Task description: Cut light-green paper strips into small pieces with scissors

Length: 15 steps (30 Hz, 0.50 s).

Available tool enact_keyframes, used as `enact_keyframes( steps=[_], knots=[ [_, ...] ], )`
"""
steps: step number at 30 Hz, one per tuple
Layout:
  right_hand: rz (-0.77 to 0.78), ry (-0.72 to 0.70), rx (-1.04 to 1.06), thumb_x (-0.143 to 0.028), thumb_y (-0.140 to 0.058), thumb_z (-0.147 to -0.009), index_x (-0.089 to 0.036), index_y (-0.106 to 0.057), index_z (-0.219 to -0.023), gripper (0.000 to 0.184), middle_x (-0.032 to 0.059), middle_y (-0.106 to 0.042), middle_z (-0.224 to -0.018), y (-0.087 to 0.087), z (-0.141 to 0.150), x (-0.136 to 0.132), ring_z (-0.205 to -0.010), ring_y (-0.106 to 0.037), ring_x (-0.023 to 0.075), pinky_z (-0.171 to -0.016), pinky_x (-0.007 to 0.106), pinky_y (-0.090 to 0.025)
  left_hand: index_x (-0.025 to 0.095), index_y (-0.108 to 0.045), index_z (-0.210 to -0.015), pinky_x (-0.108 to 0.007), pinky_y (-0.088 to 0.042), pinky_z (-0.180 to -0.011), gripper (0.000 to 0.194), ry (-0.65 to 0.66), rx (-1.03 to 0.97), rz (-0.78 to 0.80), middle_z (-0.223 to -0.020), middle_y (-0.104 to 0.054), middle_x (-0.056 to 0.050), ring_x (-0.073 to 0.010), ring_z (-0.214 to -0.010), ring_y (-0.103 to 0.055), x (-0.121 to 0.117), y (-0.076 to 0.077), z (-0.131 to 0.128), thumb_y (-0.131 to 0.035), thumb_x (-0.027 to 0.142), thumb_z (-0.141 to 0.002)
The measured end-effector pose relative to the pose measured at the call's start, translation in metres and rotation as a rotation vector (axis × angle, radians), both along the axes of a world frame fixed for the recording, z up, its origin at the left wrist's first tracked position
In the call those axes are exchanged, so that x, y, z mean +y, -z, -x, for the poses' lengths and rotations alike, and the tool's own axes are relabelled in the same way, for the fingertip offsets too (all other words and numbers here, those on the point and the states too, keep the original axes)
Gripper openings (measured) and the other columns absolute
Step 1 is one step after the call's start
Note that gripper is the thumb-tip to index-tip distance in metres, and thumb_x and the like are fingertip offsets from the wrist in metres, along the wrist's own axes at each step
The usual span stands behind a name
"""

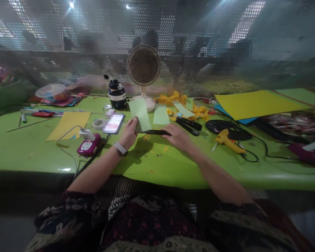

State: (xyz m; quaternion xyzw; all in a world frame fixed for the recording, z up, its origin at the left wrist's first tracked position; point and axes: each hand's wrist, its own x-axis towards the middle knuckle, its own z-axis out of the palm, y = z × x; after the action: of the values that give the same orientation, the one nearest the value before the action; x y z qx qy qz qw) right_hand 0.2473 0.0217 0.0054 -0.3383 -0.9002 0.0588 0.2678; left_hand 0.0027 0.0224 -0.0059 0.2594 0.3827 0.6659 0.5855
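Above the green worktop (136, 164), the left hand (129, 134) pinches a pale green paper sheet (141, 112), thumb on its face; the right hand (179, 137) is closed around a slim black tool (155, 132) at the sheet's lower edge.

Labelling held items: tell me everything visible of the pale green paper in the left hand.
The pale green paper is a plain, roughly rectangular, matte-looking piece, held above the green table, its top leaning left. The left hand pinches its lower left edge. Its bottom edge meets a slim black tool in view; contact is unclear.
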Motion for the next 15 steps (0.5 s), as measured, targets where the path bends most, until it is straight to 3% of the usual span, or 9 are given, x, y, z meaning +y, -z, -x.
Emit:
enact_keyframes(
  steps=[6, 11, 15],
  knots=[
    [0.105, -0.053, -0.062, -0.022, -0.061, -0.096, -0.024, -0.071, -0.125, 0.031, 0.0111, -0.07, -0.109, -0.001, 0.001, -0.001, -0.099, -0.064, 0.027, -0.087, 0.047, -0.055, 0.021, -0.074, -0.101, -0.018, -0.058, -0.067, 0.013, -0.024, 0.02, 0.038, -0.09, -0.074, -0.002, -0.0122, -0.082, -0.072, 0.009, 0.006, 0.014, -0.076, 0.027, -0.089],
    [0.181, -0.182, -0.107, -0.025, -0.067, -0.093, -0.021, -0.072, -0.12, 0.028, 0.0108, -0.072, -0.113, 0.003, 0.006, -0.008, -0.103, -0.066, 0.0253, -0.09, 0.042, -0.054, 0.017, -0.074, -0.094, -0.022, -0.059, -0.074, 0.011, -0.019, 0.035, 0.018, -0.094, -0.076, -0.005, -0.0145, -0.088, -0.073, 0.006, -0.001, 0.015, -0.078, 0.024, -0.087],
    [0.182, -0.278, -0.134, -0.026, -0.066, -0.094, -0.021, -0.074, -0.112, 0.021, 0.0087, -0.074, -0.105, 0.007, 0.012, -0.013, -0.098, -0.068, 0.0235, -0.086, 0.039, -0.054, 0.015, -0.074, -0.087, -0.023, -0.057, -0.064, 0.012, 0.003, 0.094, 0.045, -0.089, -0.076, -0.006, -0.0141, -0.077, -0.071, 0.0, -0.005, 0.007, -0.08, 0.025, -0.084]
  ],
)
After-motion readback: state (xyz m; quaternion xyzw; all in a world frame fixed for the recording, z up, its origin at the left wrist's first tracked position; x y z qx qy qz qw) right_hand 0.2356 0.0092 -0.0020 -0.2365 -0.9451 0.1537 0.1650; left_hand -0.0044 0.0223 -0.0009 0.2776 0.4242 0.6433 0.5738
